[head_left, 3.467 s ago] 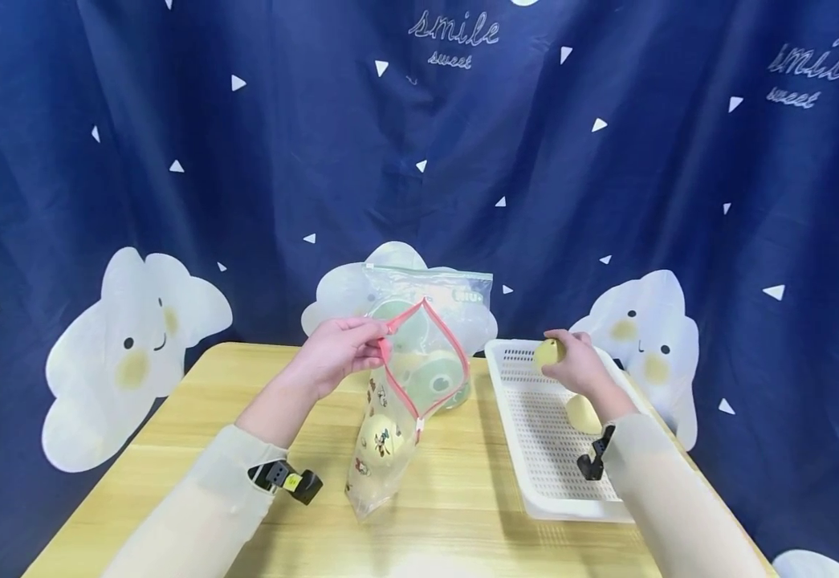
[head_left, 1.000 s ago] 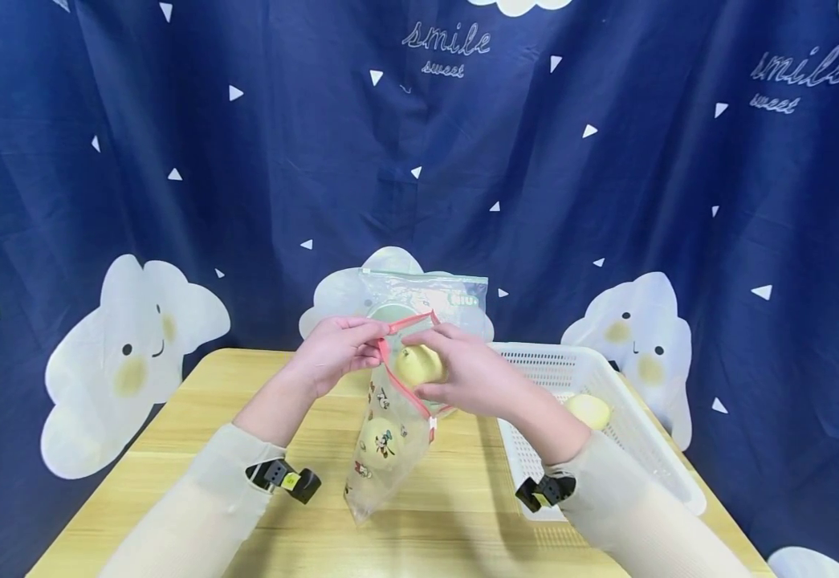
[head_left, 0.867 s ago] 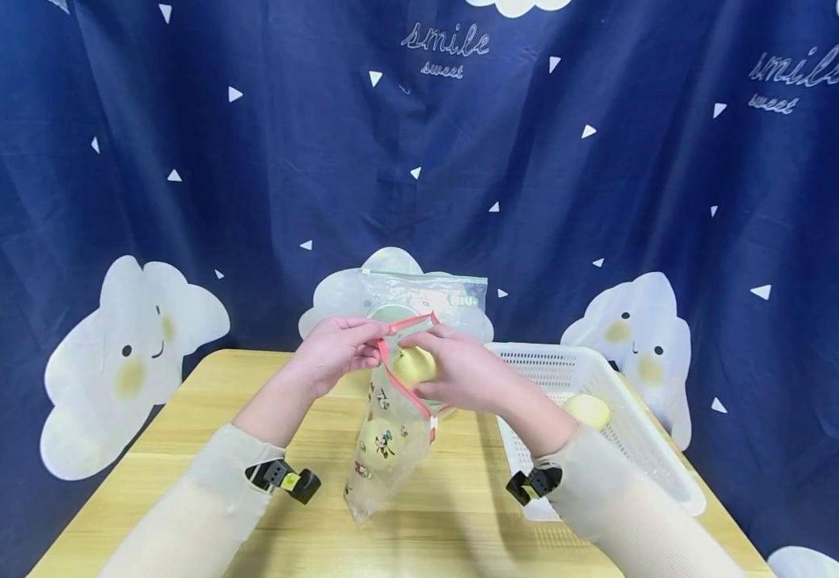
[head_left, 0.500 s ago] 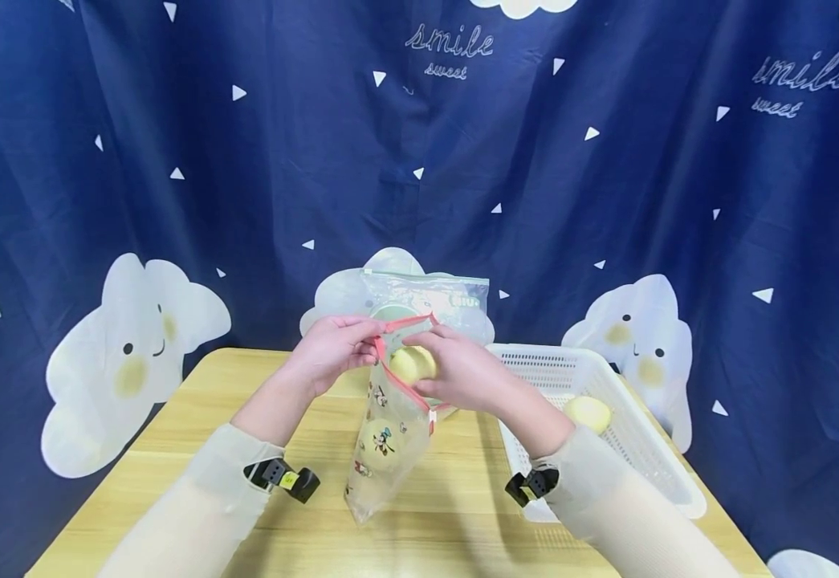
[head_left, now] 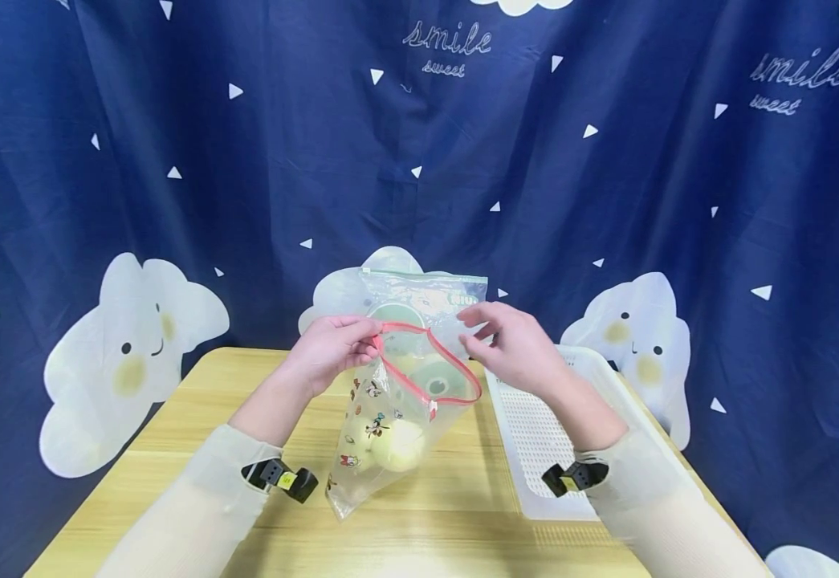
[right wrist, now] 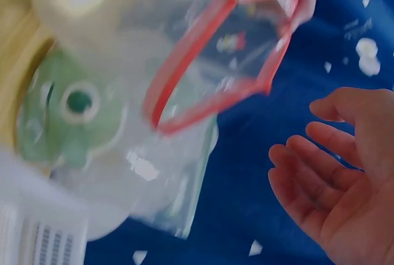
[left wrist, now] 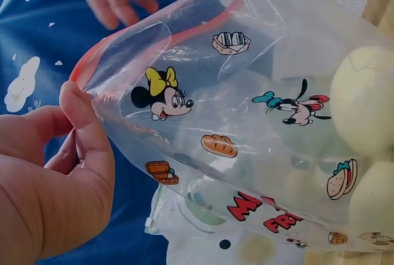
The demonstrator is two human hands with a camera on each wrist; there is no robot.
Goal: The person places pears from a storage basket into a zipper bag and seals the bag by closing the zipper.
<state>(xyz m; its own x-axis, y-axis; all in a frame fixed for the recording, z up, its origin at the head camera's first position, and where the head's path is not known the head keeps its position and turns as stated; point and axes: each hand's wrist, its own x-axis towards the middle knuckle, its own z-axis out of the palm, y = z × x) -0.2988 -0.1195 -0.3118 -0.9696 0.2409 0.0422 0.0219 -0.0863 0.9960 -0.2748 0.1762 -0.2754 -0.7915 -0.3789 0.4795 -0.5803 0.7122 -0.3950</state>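
Note:
My left hand (head_left: 336, 349) pinches the red-edged rim of a clear zip bag (head_left: 361, 401) printed with cartoon figures. The bag hangs tilted over the table, its mouth spread wide. Down inside it lie two round, pale-yellow fruits; one (head_left: 399, 445) shows plainly in the head view, and in the left wrist view a fruit (left wrist: 366, 102) presses against the film. To the right of the mouth, my right hand (head_left: 513, 345) holds nothing, its fingers loosely bent and apart from the bag. The right wrist view also shows this hand (right wrist: 332, 179) empty.
Behind the held bag stands another clear bag (head_left: 426, 285) with a green-tinted zip and green print. A white perforated basket (head_left: 535, 433) sits on the wooden table (head_left: 246, 449) at right, partly covered by my right forearm. A blue curtain (head_left: 332, 144) hangs behind.
My right hand took a yellow fruit from the basket into the bag, let go, and drew back right. That fruit now lies low in the bag. My left hand kept its pinch on the rim.

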